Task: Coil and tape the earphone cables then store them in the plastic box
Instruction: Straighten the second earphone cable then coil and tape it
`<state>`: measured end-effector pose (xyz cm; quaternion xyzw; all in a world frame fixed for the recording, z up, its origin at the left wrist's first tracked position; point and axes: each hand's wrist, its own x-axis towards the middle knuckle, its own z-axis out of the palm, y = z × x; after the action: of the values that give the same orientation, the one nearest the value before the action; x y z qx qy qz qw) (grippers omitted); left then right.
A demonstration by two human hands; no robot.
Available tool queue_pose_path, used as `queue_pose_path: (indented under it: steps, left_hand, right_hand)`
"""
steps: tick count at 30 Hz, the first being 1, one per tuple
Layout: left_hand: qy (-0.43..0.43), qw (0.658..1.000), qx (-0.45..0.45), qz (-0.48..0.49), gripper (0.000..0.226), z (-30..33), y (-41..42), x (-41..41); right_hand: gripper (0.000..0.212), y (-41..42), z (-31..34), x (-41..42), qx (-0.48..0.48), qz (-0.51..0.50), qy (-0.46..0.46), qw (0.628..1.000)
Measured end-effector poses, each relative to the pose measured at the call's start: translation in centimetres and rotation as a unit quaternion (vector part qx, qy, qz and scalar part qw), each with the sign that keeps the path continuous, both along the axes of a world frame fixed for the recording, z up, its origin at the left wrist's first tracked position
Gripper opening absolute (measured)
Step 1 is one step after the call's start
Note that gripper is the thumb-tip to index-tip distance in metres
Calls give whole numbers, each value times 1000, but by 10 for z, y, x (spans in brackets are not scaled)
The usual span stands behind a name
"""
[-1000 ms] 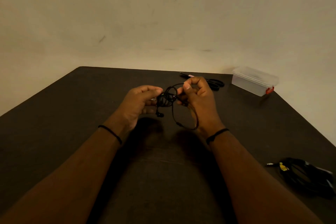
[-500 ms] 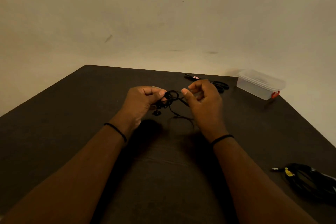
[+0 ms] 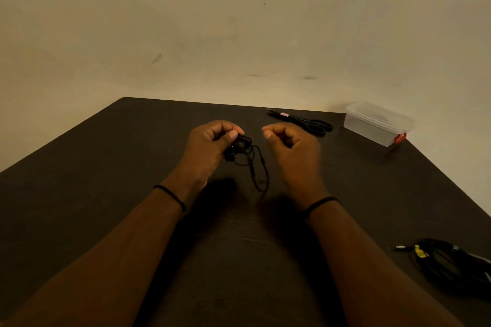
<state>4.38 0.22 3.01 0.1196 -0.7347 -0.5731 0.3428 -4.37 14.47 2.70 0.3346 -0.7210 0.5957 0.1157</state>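
From the head view, a dark brown table (image 3: 106, 194) fills the lower two thirds of the frame, its far edge running across the middle and its right edge slanting down toward the lower right; behind it stands a plain beige wall (image 3: 239, 21) with a few faint marks, and the light is dim and yellowish. Two bare forearms reach in from the bottom, each with one thin black band at the wrist, two bands in all. The left hand (image 3: 212, 141), just left of centre, has its fingers curled and its thumb pressed down on a bundle of black earphone cable (image 3: 245, 152), one bundle, held above the table with a loose loop hanging down toward the centre of the frame and one earbud showing below the thumb. The right hand (image 3: 292, 146), just right of centre, is loosely clenched with thumb and forefinger tips close together; it stands apart from the bundle, and whether a thin strand runs between its fingers cannot be told. At the upper right, near the far edge, lies one pair of black scissors (image 3: 305, 122), closed. Just right of them, at the table's far right corner, stands one clear plastic box (image 3: 377, 125) with its lid on and a red clasp. At the lower right edge lies one more coil of black cable (image 3: 451, 265) bearing a yellow tag.
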Motion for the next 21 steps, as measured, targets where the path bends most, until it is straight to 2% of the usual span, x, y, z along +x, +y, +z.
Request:
queue_pose_path:
  steps: [4, 8, 12, 16, 19, 21]
  left_hand:
    - [14, 999, -32, -26, 15, -1, 3, 1]
    - [21, 999, -36, -14, 14, 0, 4, 1]
    - [-2, 997, -55, 62, 31, 1, 3, 0]
    - [-49, 999, -9, 20, 34, 4, 10, 2]
    - [-82, 996, -22, -1, 18, 6, 15, 2]
    - [-83, 997, 11, -2, 3, 5, 12, 2]
  right_hand:
    - [9, -1, -4, 3, 58, 69, 2, 996]
    - [4, -3, -4, 5, 41, 36, 24, 998]
    - [4, 0, -3, 6, 26, 5, 15, 1000]
    - [4, -3, -3, 7, 25, -17, 10, 999]
    - [5, -3, -4, 7, 6, 10, -6, 1000]
    - [8, -4, -3, 8, -35, 75, -58, 995]
